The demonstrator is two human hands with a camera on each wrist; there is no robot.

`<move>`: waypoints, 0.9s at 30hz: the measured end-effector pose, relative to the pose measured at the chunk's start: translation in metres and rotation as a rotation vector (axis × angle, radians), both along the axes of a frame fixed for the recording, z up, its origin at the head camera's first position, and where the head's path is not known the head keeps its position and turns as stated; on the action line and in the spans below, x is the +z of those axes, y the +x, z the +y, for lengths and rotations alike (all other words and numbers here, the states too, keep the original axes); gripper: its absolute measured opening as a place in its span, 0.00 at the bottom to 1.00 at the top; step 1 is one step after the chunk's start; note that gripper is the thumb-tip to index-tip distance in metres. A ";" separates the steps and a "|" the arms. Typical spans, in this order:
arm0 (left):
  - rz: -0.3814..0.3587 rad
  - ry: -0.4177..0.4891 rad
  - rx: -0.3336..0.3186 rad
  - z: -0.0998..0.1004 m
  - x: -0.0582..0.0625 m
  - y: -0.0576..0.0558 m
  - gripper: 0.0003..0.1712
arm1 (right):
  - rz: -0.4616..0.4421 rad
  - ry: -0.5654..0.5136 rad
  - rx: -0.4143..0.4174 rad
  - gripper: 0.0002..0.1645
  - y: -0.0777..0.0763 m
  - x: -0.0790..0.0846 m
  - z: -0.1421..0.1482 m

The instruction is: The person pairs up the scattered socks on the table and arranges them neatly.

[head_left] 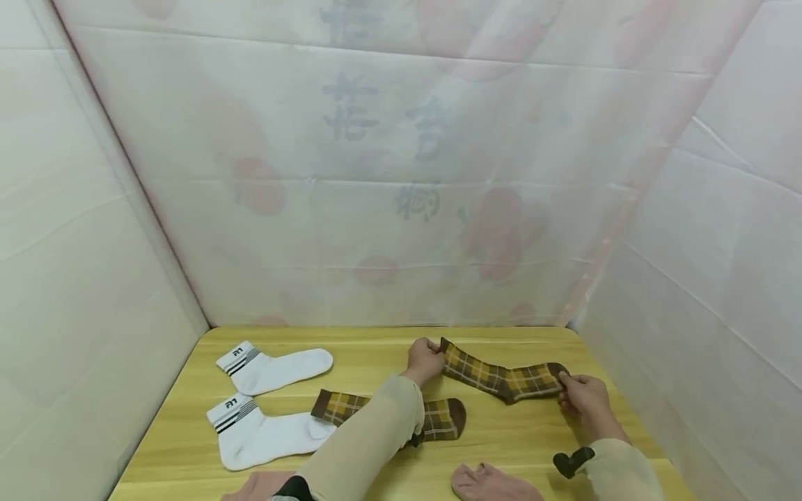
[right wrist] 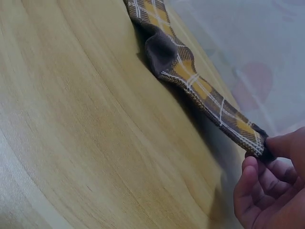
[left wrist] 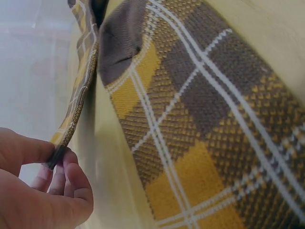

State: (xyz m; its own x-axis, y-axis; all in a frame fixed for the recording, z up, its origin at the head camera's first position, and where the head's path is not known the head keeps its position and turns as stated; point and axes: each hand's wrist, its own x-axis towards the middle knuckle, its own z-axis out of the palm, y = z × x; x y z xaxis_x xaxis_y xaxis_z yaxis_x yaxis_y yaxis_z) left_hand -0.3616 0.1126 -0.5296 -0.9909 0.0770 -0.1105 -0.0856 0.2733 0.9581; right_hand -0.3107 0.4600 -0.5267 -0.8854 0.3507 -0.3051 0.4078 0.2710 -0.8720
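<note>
A brown and yellow plaid sock (head_left: 477,371) is stretched between both hands at the back right of the table. My left hand (head_left: 425,362) pinches its cuff end, and my right hand (head_left: 587,402) pinches its dark toe. In the right wrist view the sock (right wrist: 202,98) is lifted off the wood, its dark heel hanging toward the table. A second plaid sock (head_left: 443,420) lies flat under my left forearm, which hides its middle. The left wrist view shows that sock (left wrist: 190,119) close up, beside my left hand (left wrist: 45,191).
Two white socks, one farther back (head_left: 285,371) and one nearer (head_left: 266,435), lie on the left; the nearer one meets the second plaid sock's cuff. Pink fabric (head_left: 491,483) shows at the front edge. White sheeting walls (head_left: 376,209) enclose the wooden table (head_left: 520,445).
</note>
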 end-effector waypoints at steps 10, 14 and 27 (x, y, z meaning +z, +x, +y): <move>0.053 0.033 0.013 -0.006 0.011 -0.002 0.03 | 0.016 0.013 0.033 0.32 -0.008 0.004 -0.002; 0.082 0.062 0.005 -0.013 0.017 -0.005 0.04 | 0.021 0.022 0.045 0.34 -0.010 0.011 -0.005; 0.119 0.074 -0.030 -0.056 0.026 0.000 0.08 | 0.022 -0.046 0.116 0.37 -0.009 0.017 -0.032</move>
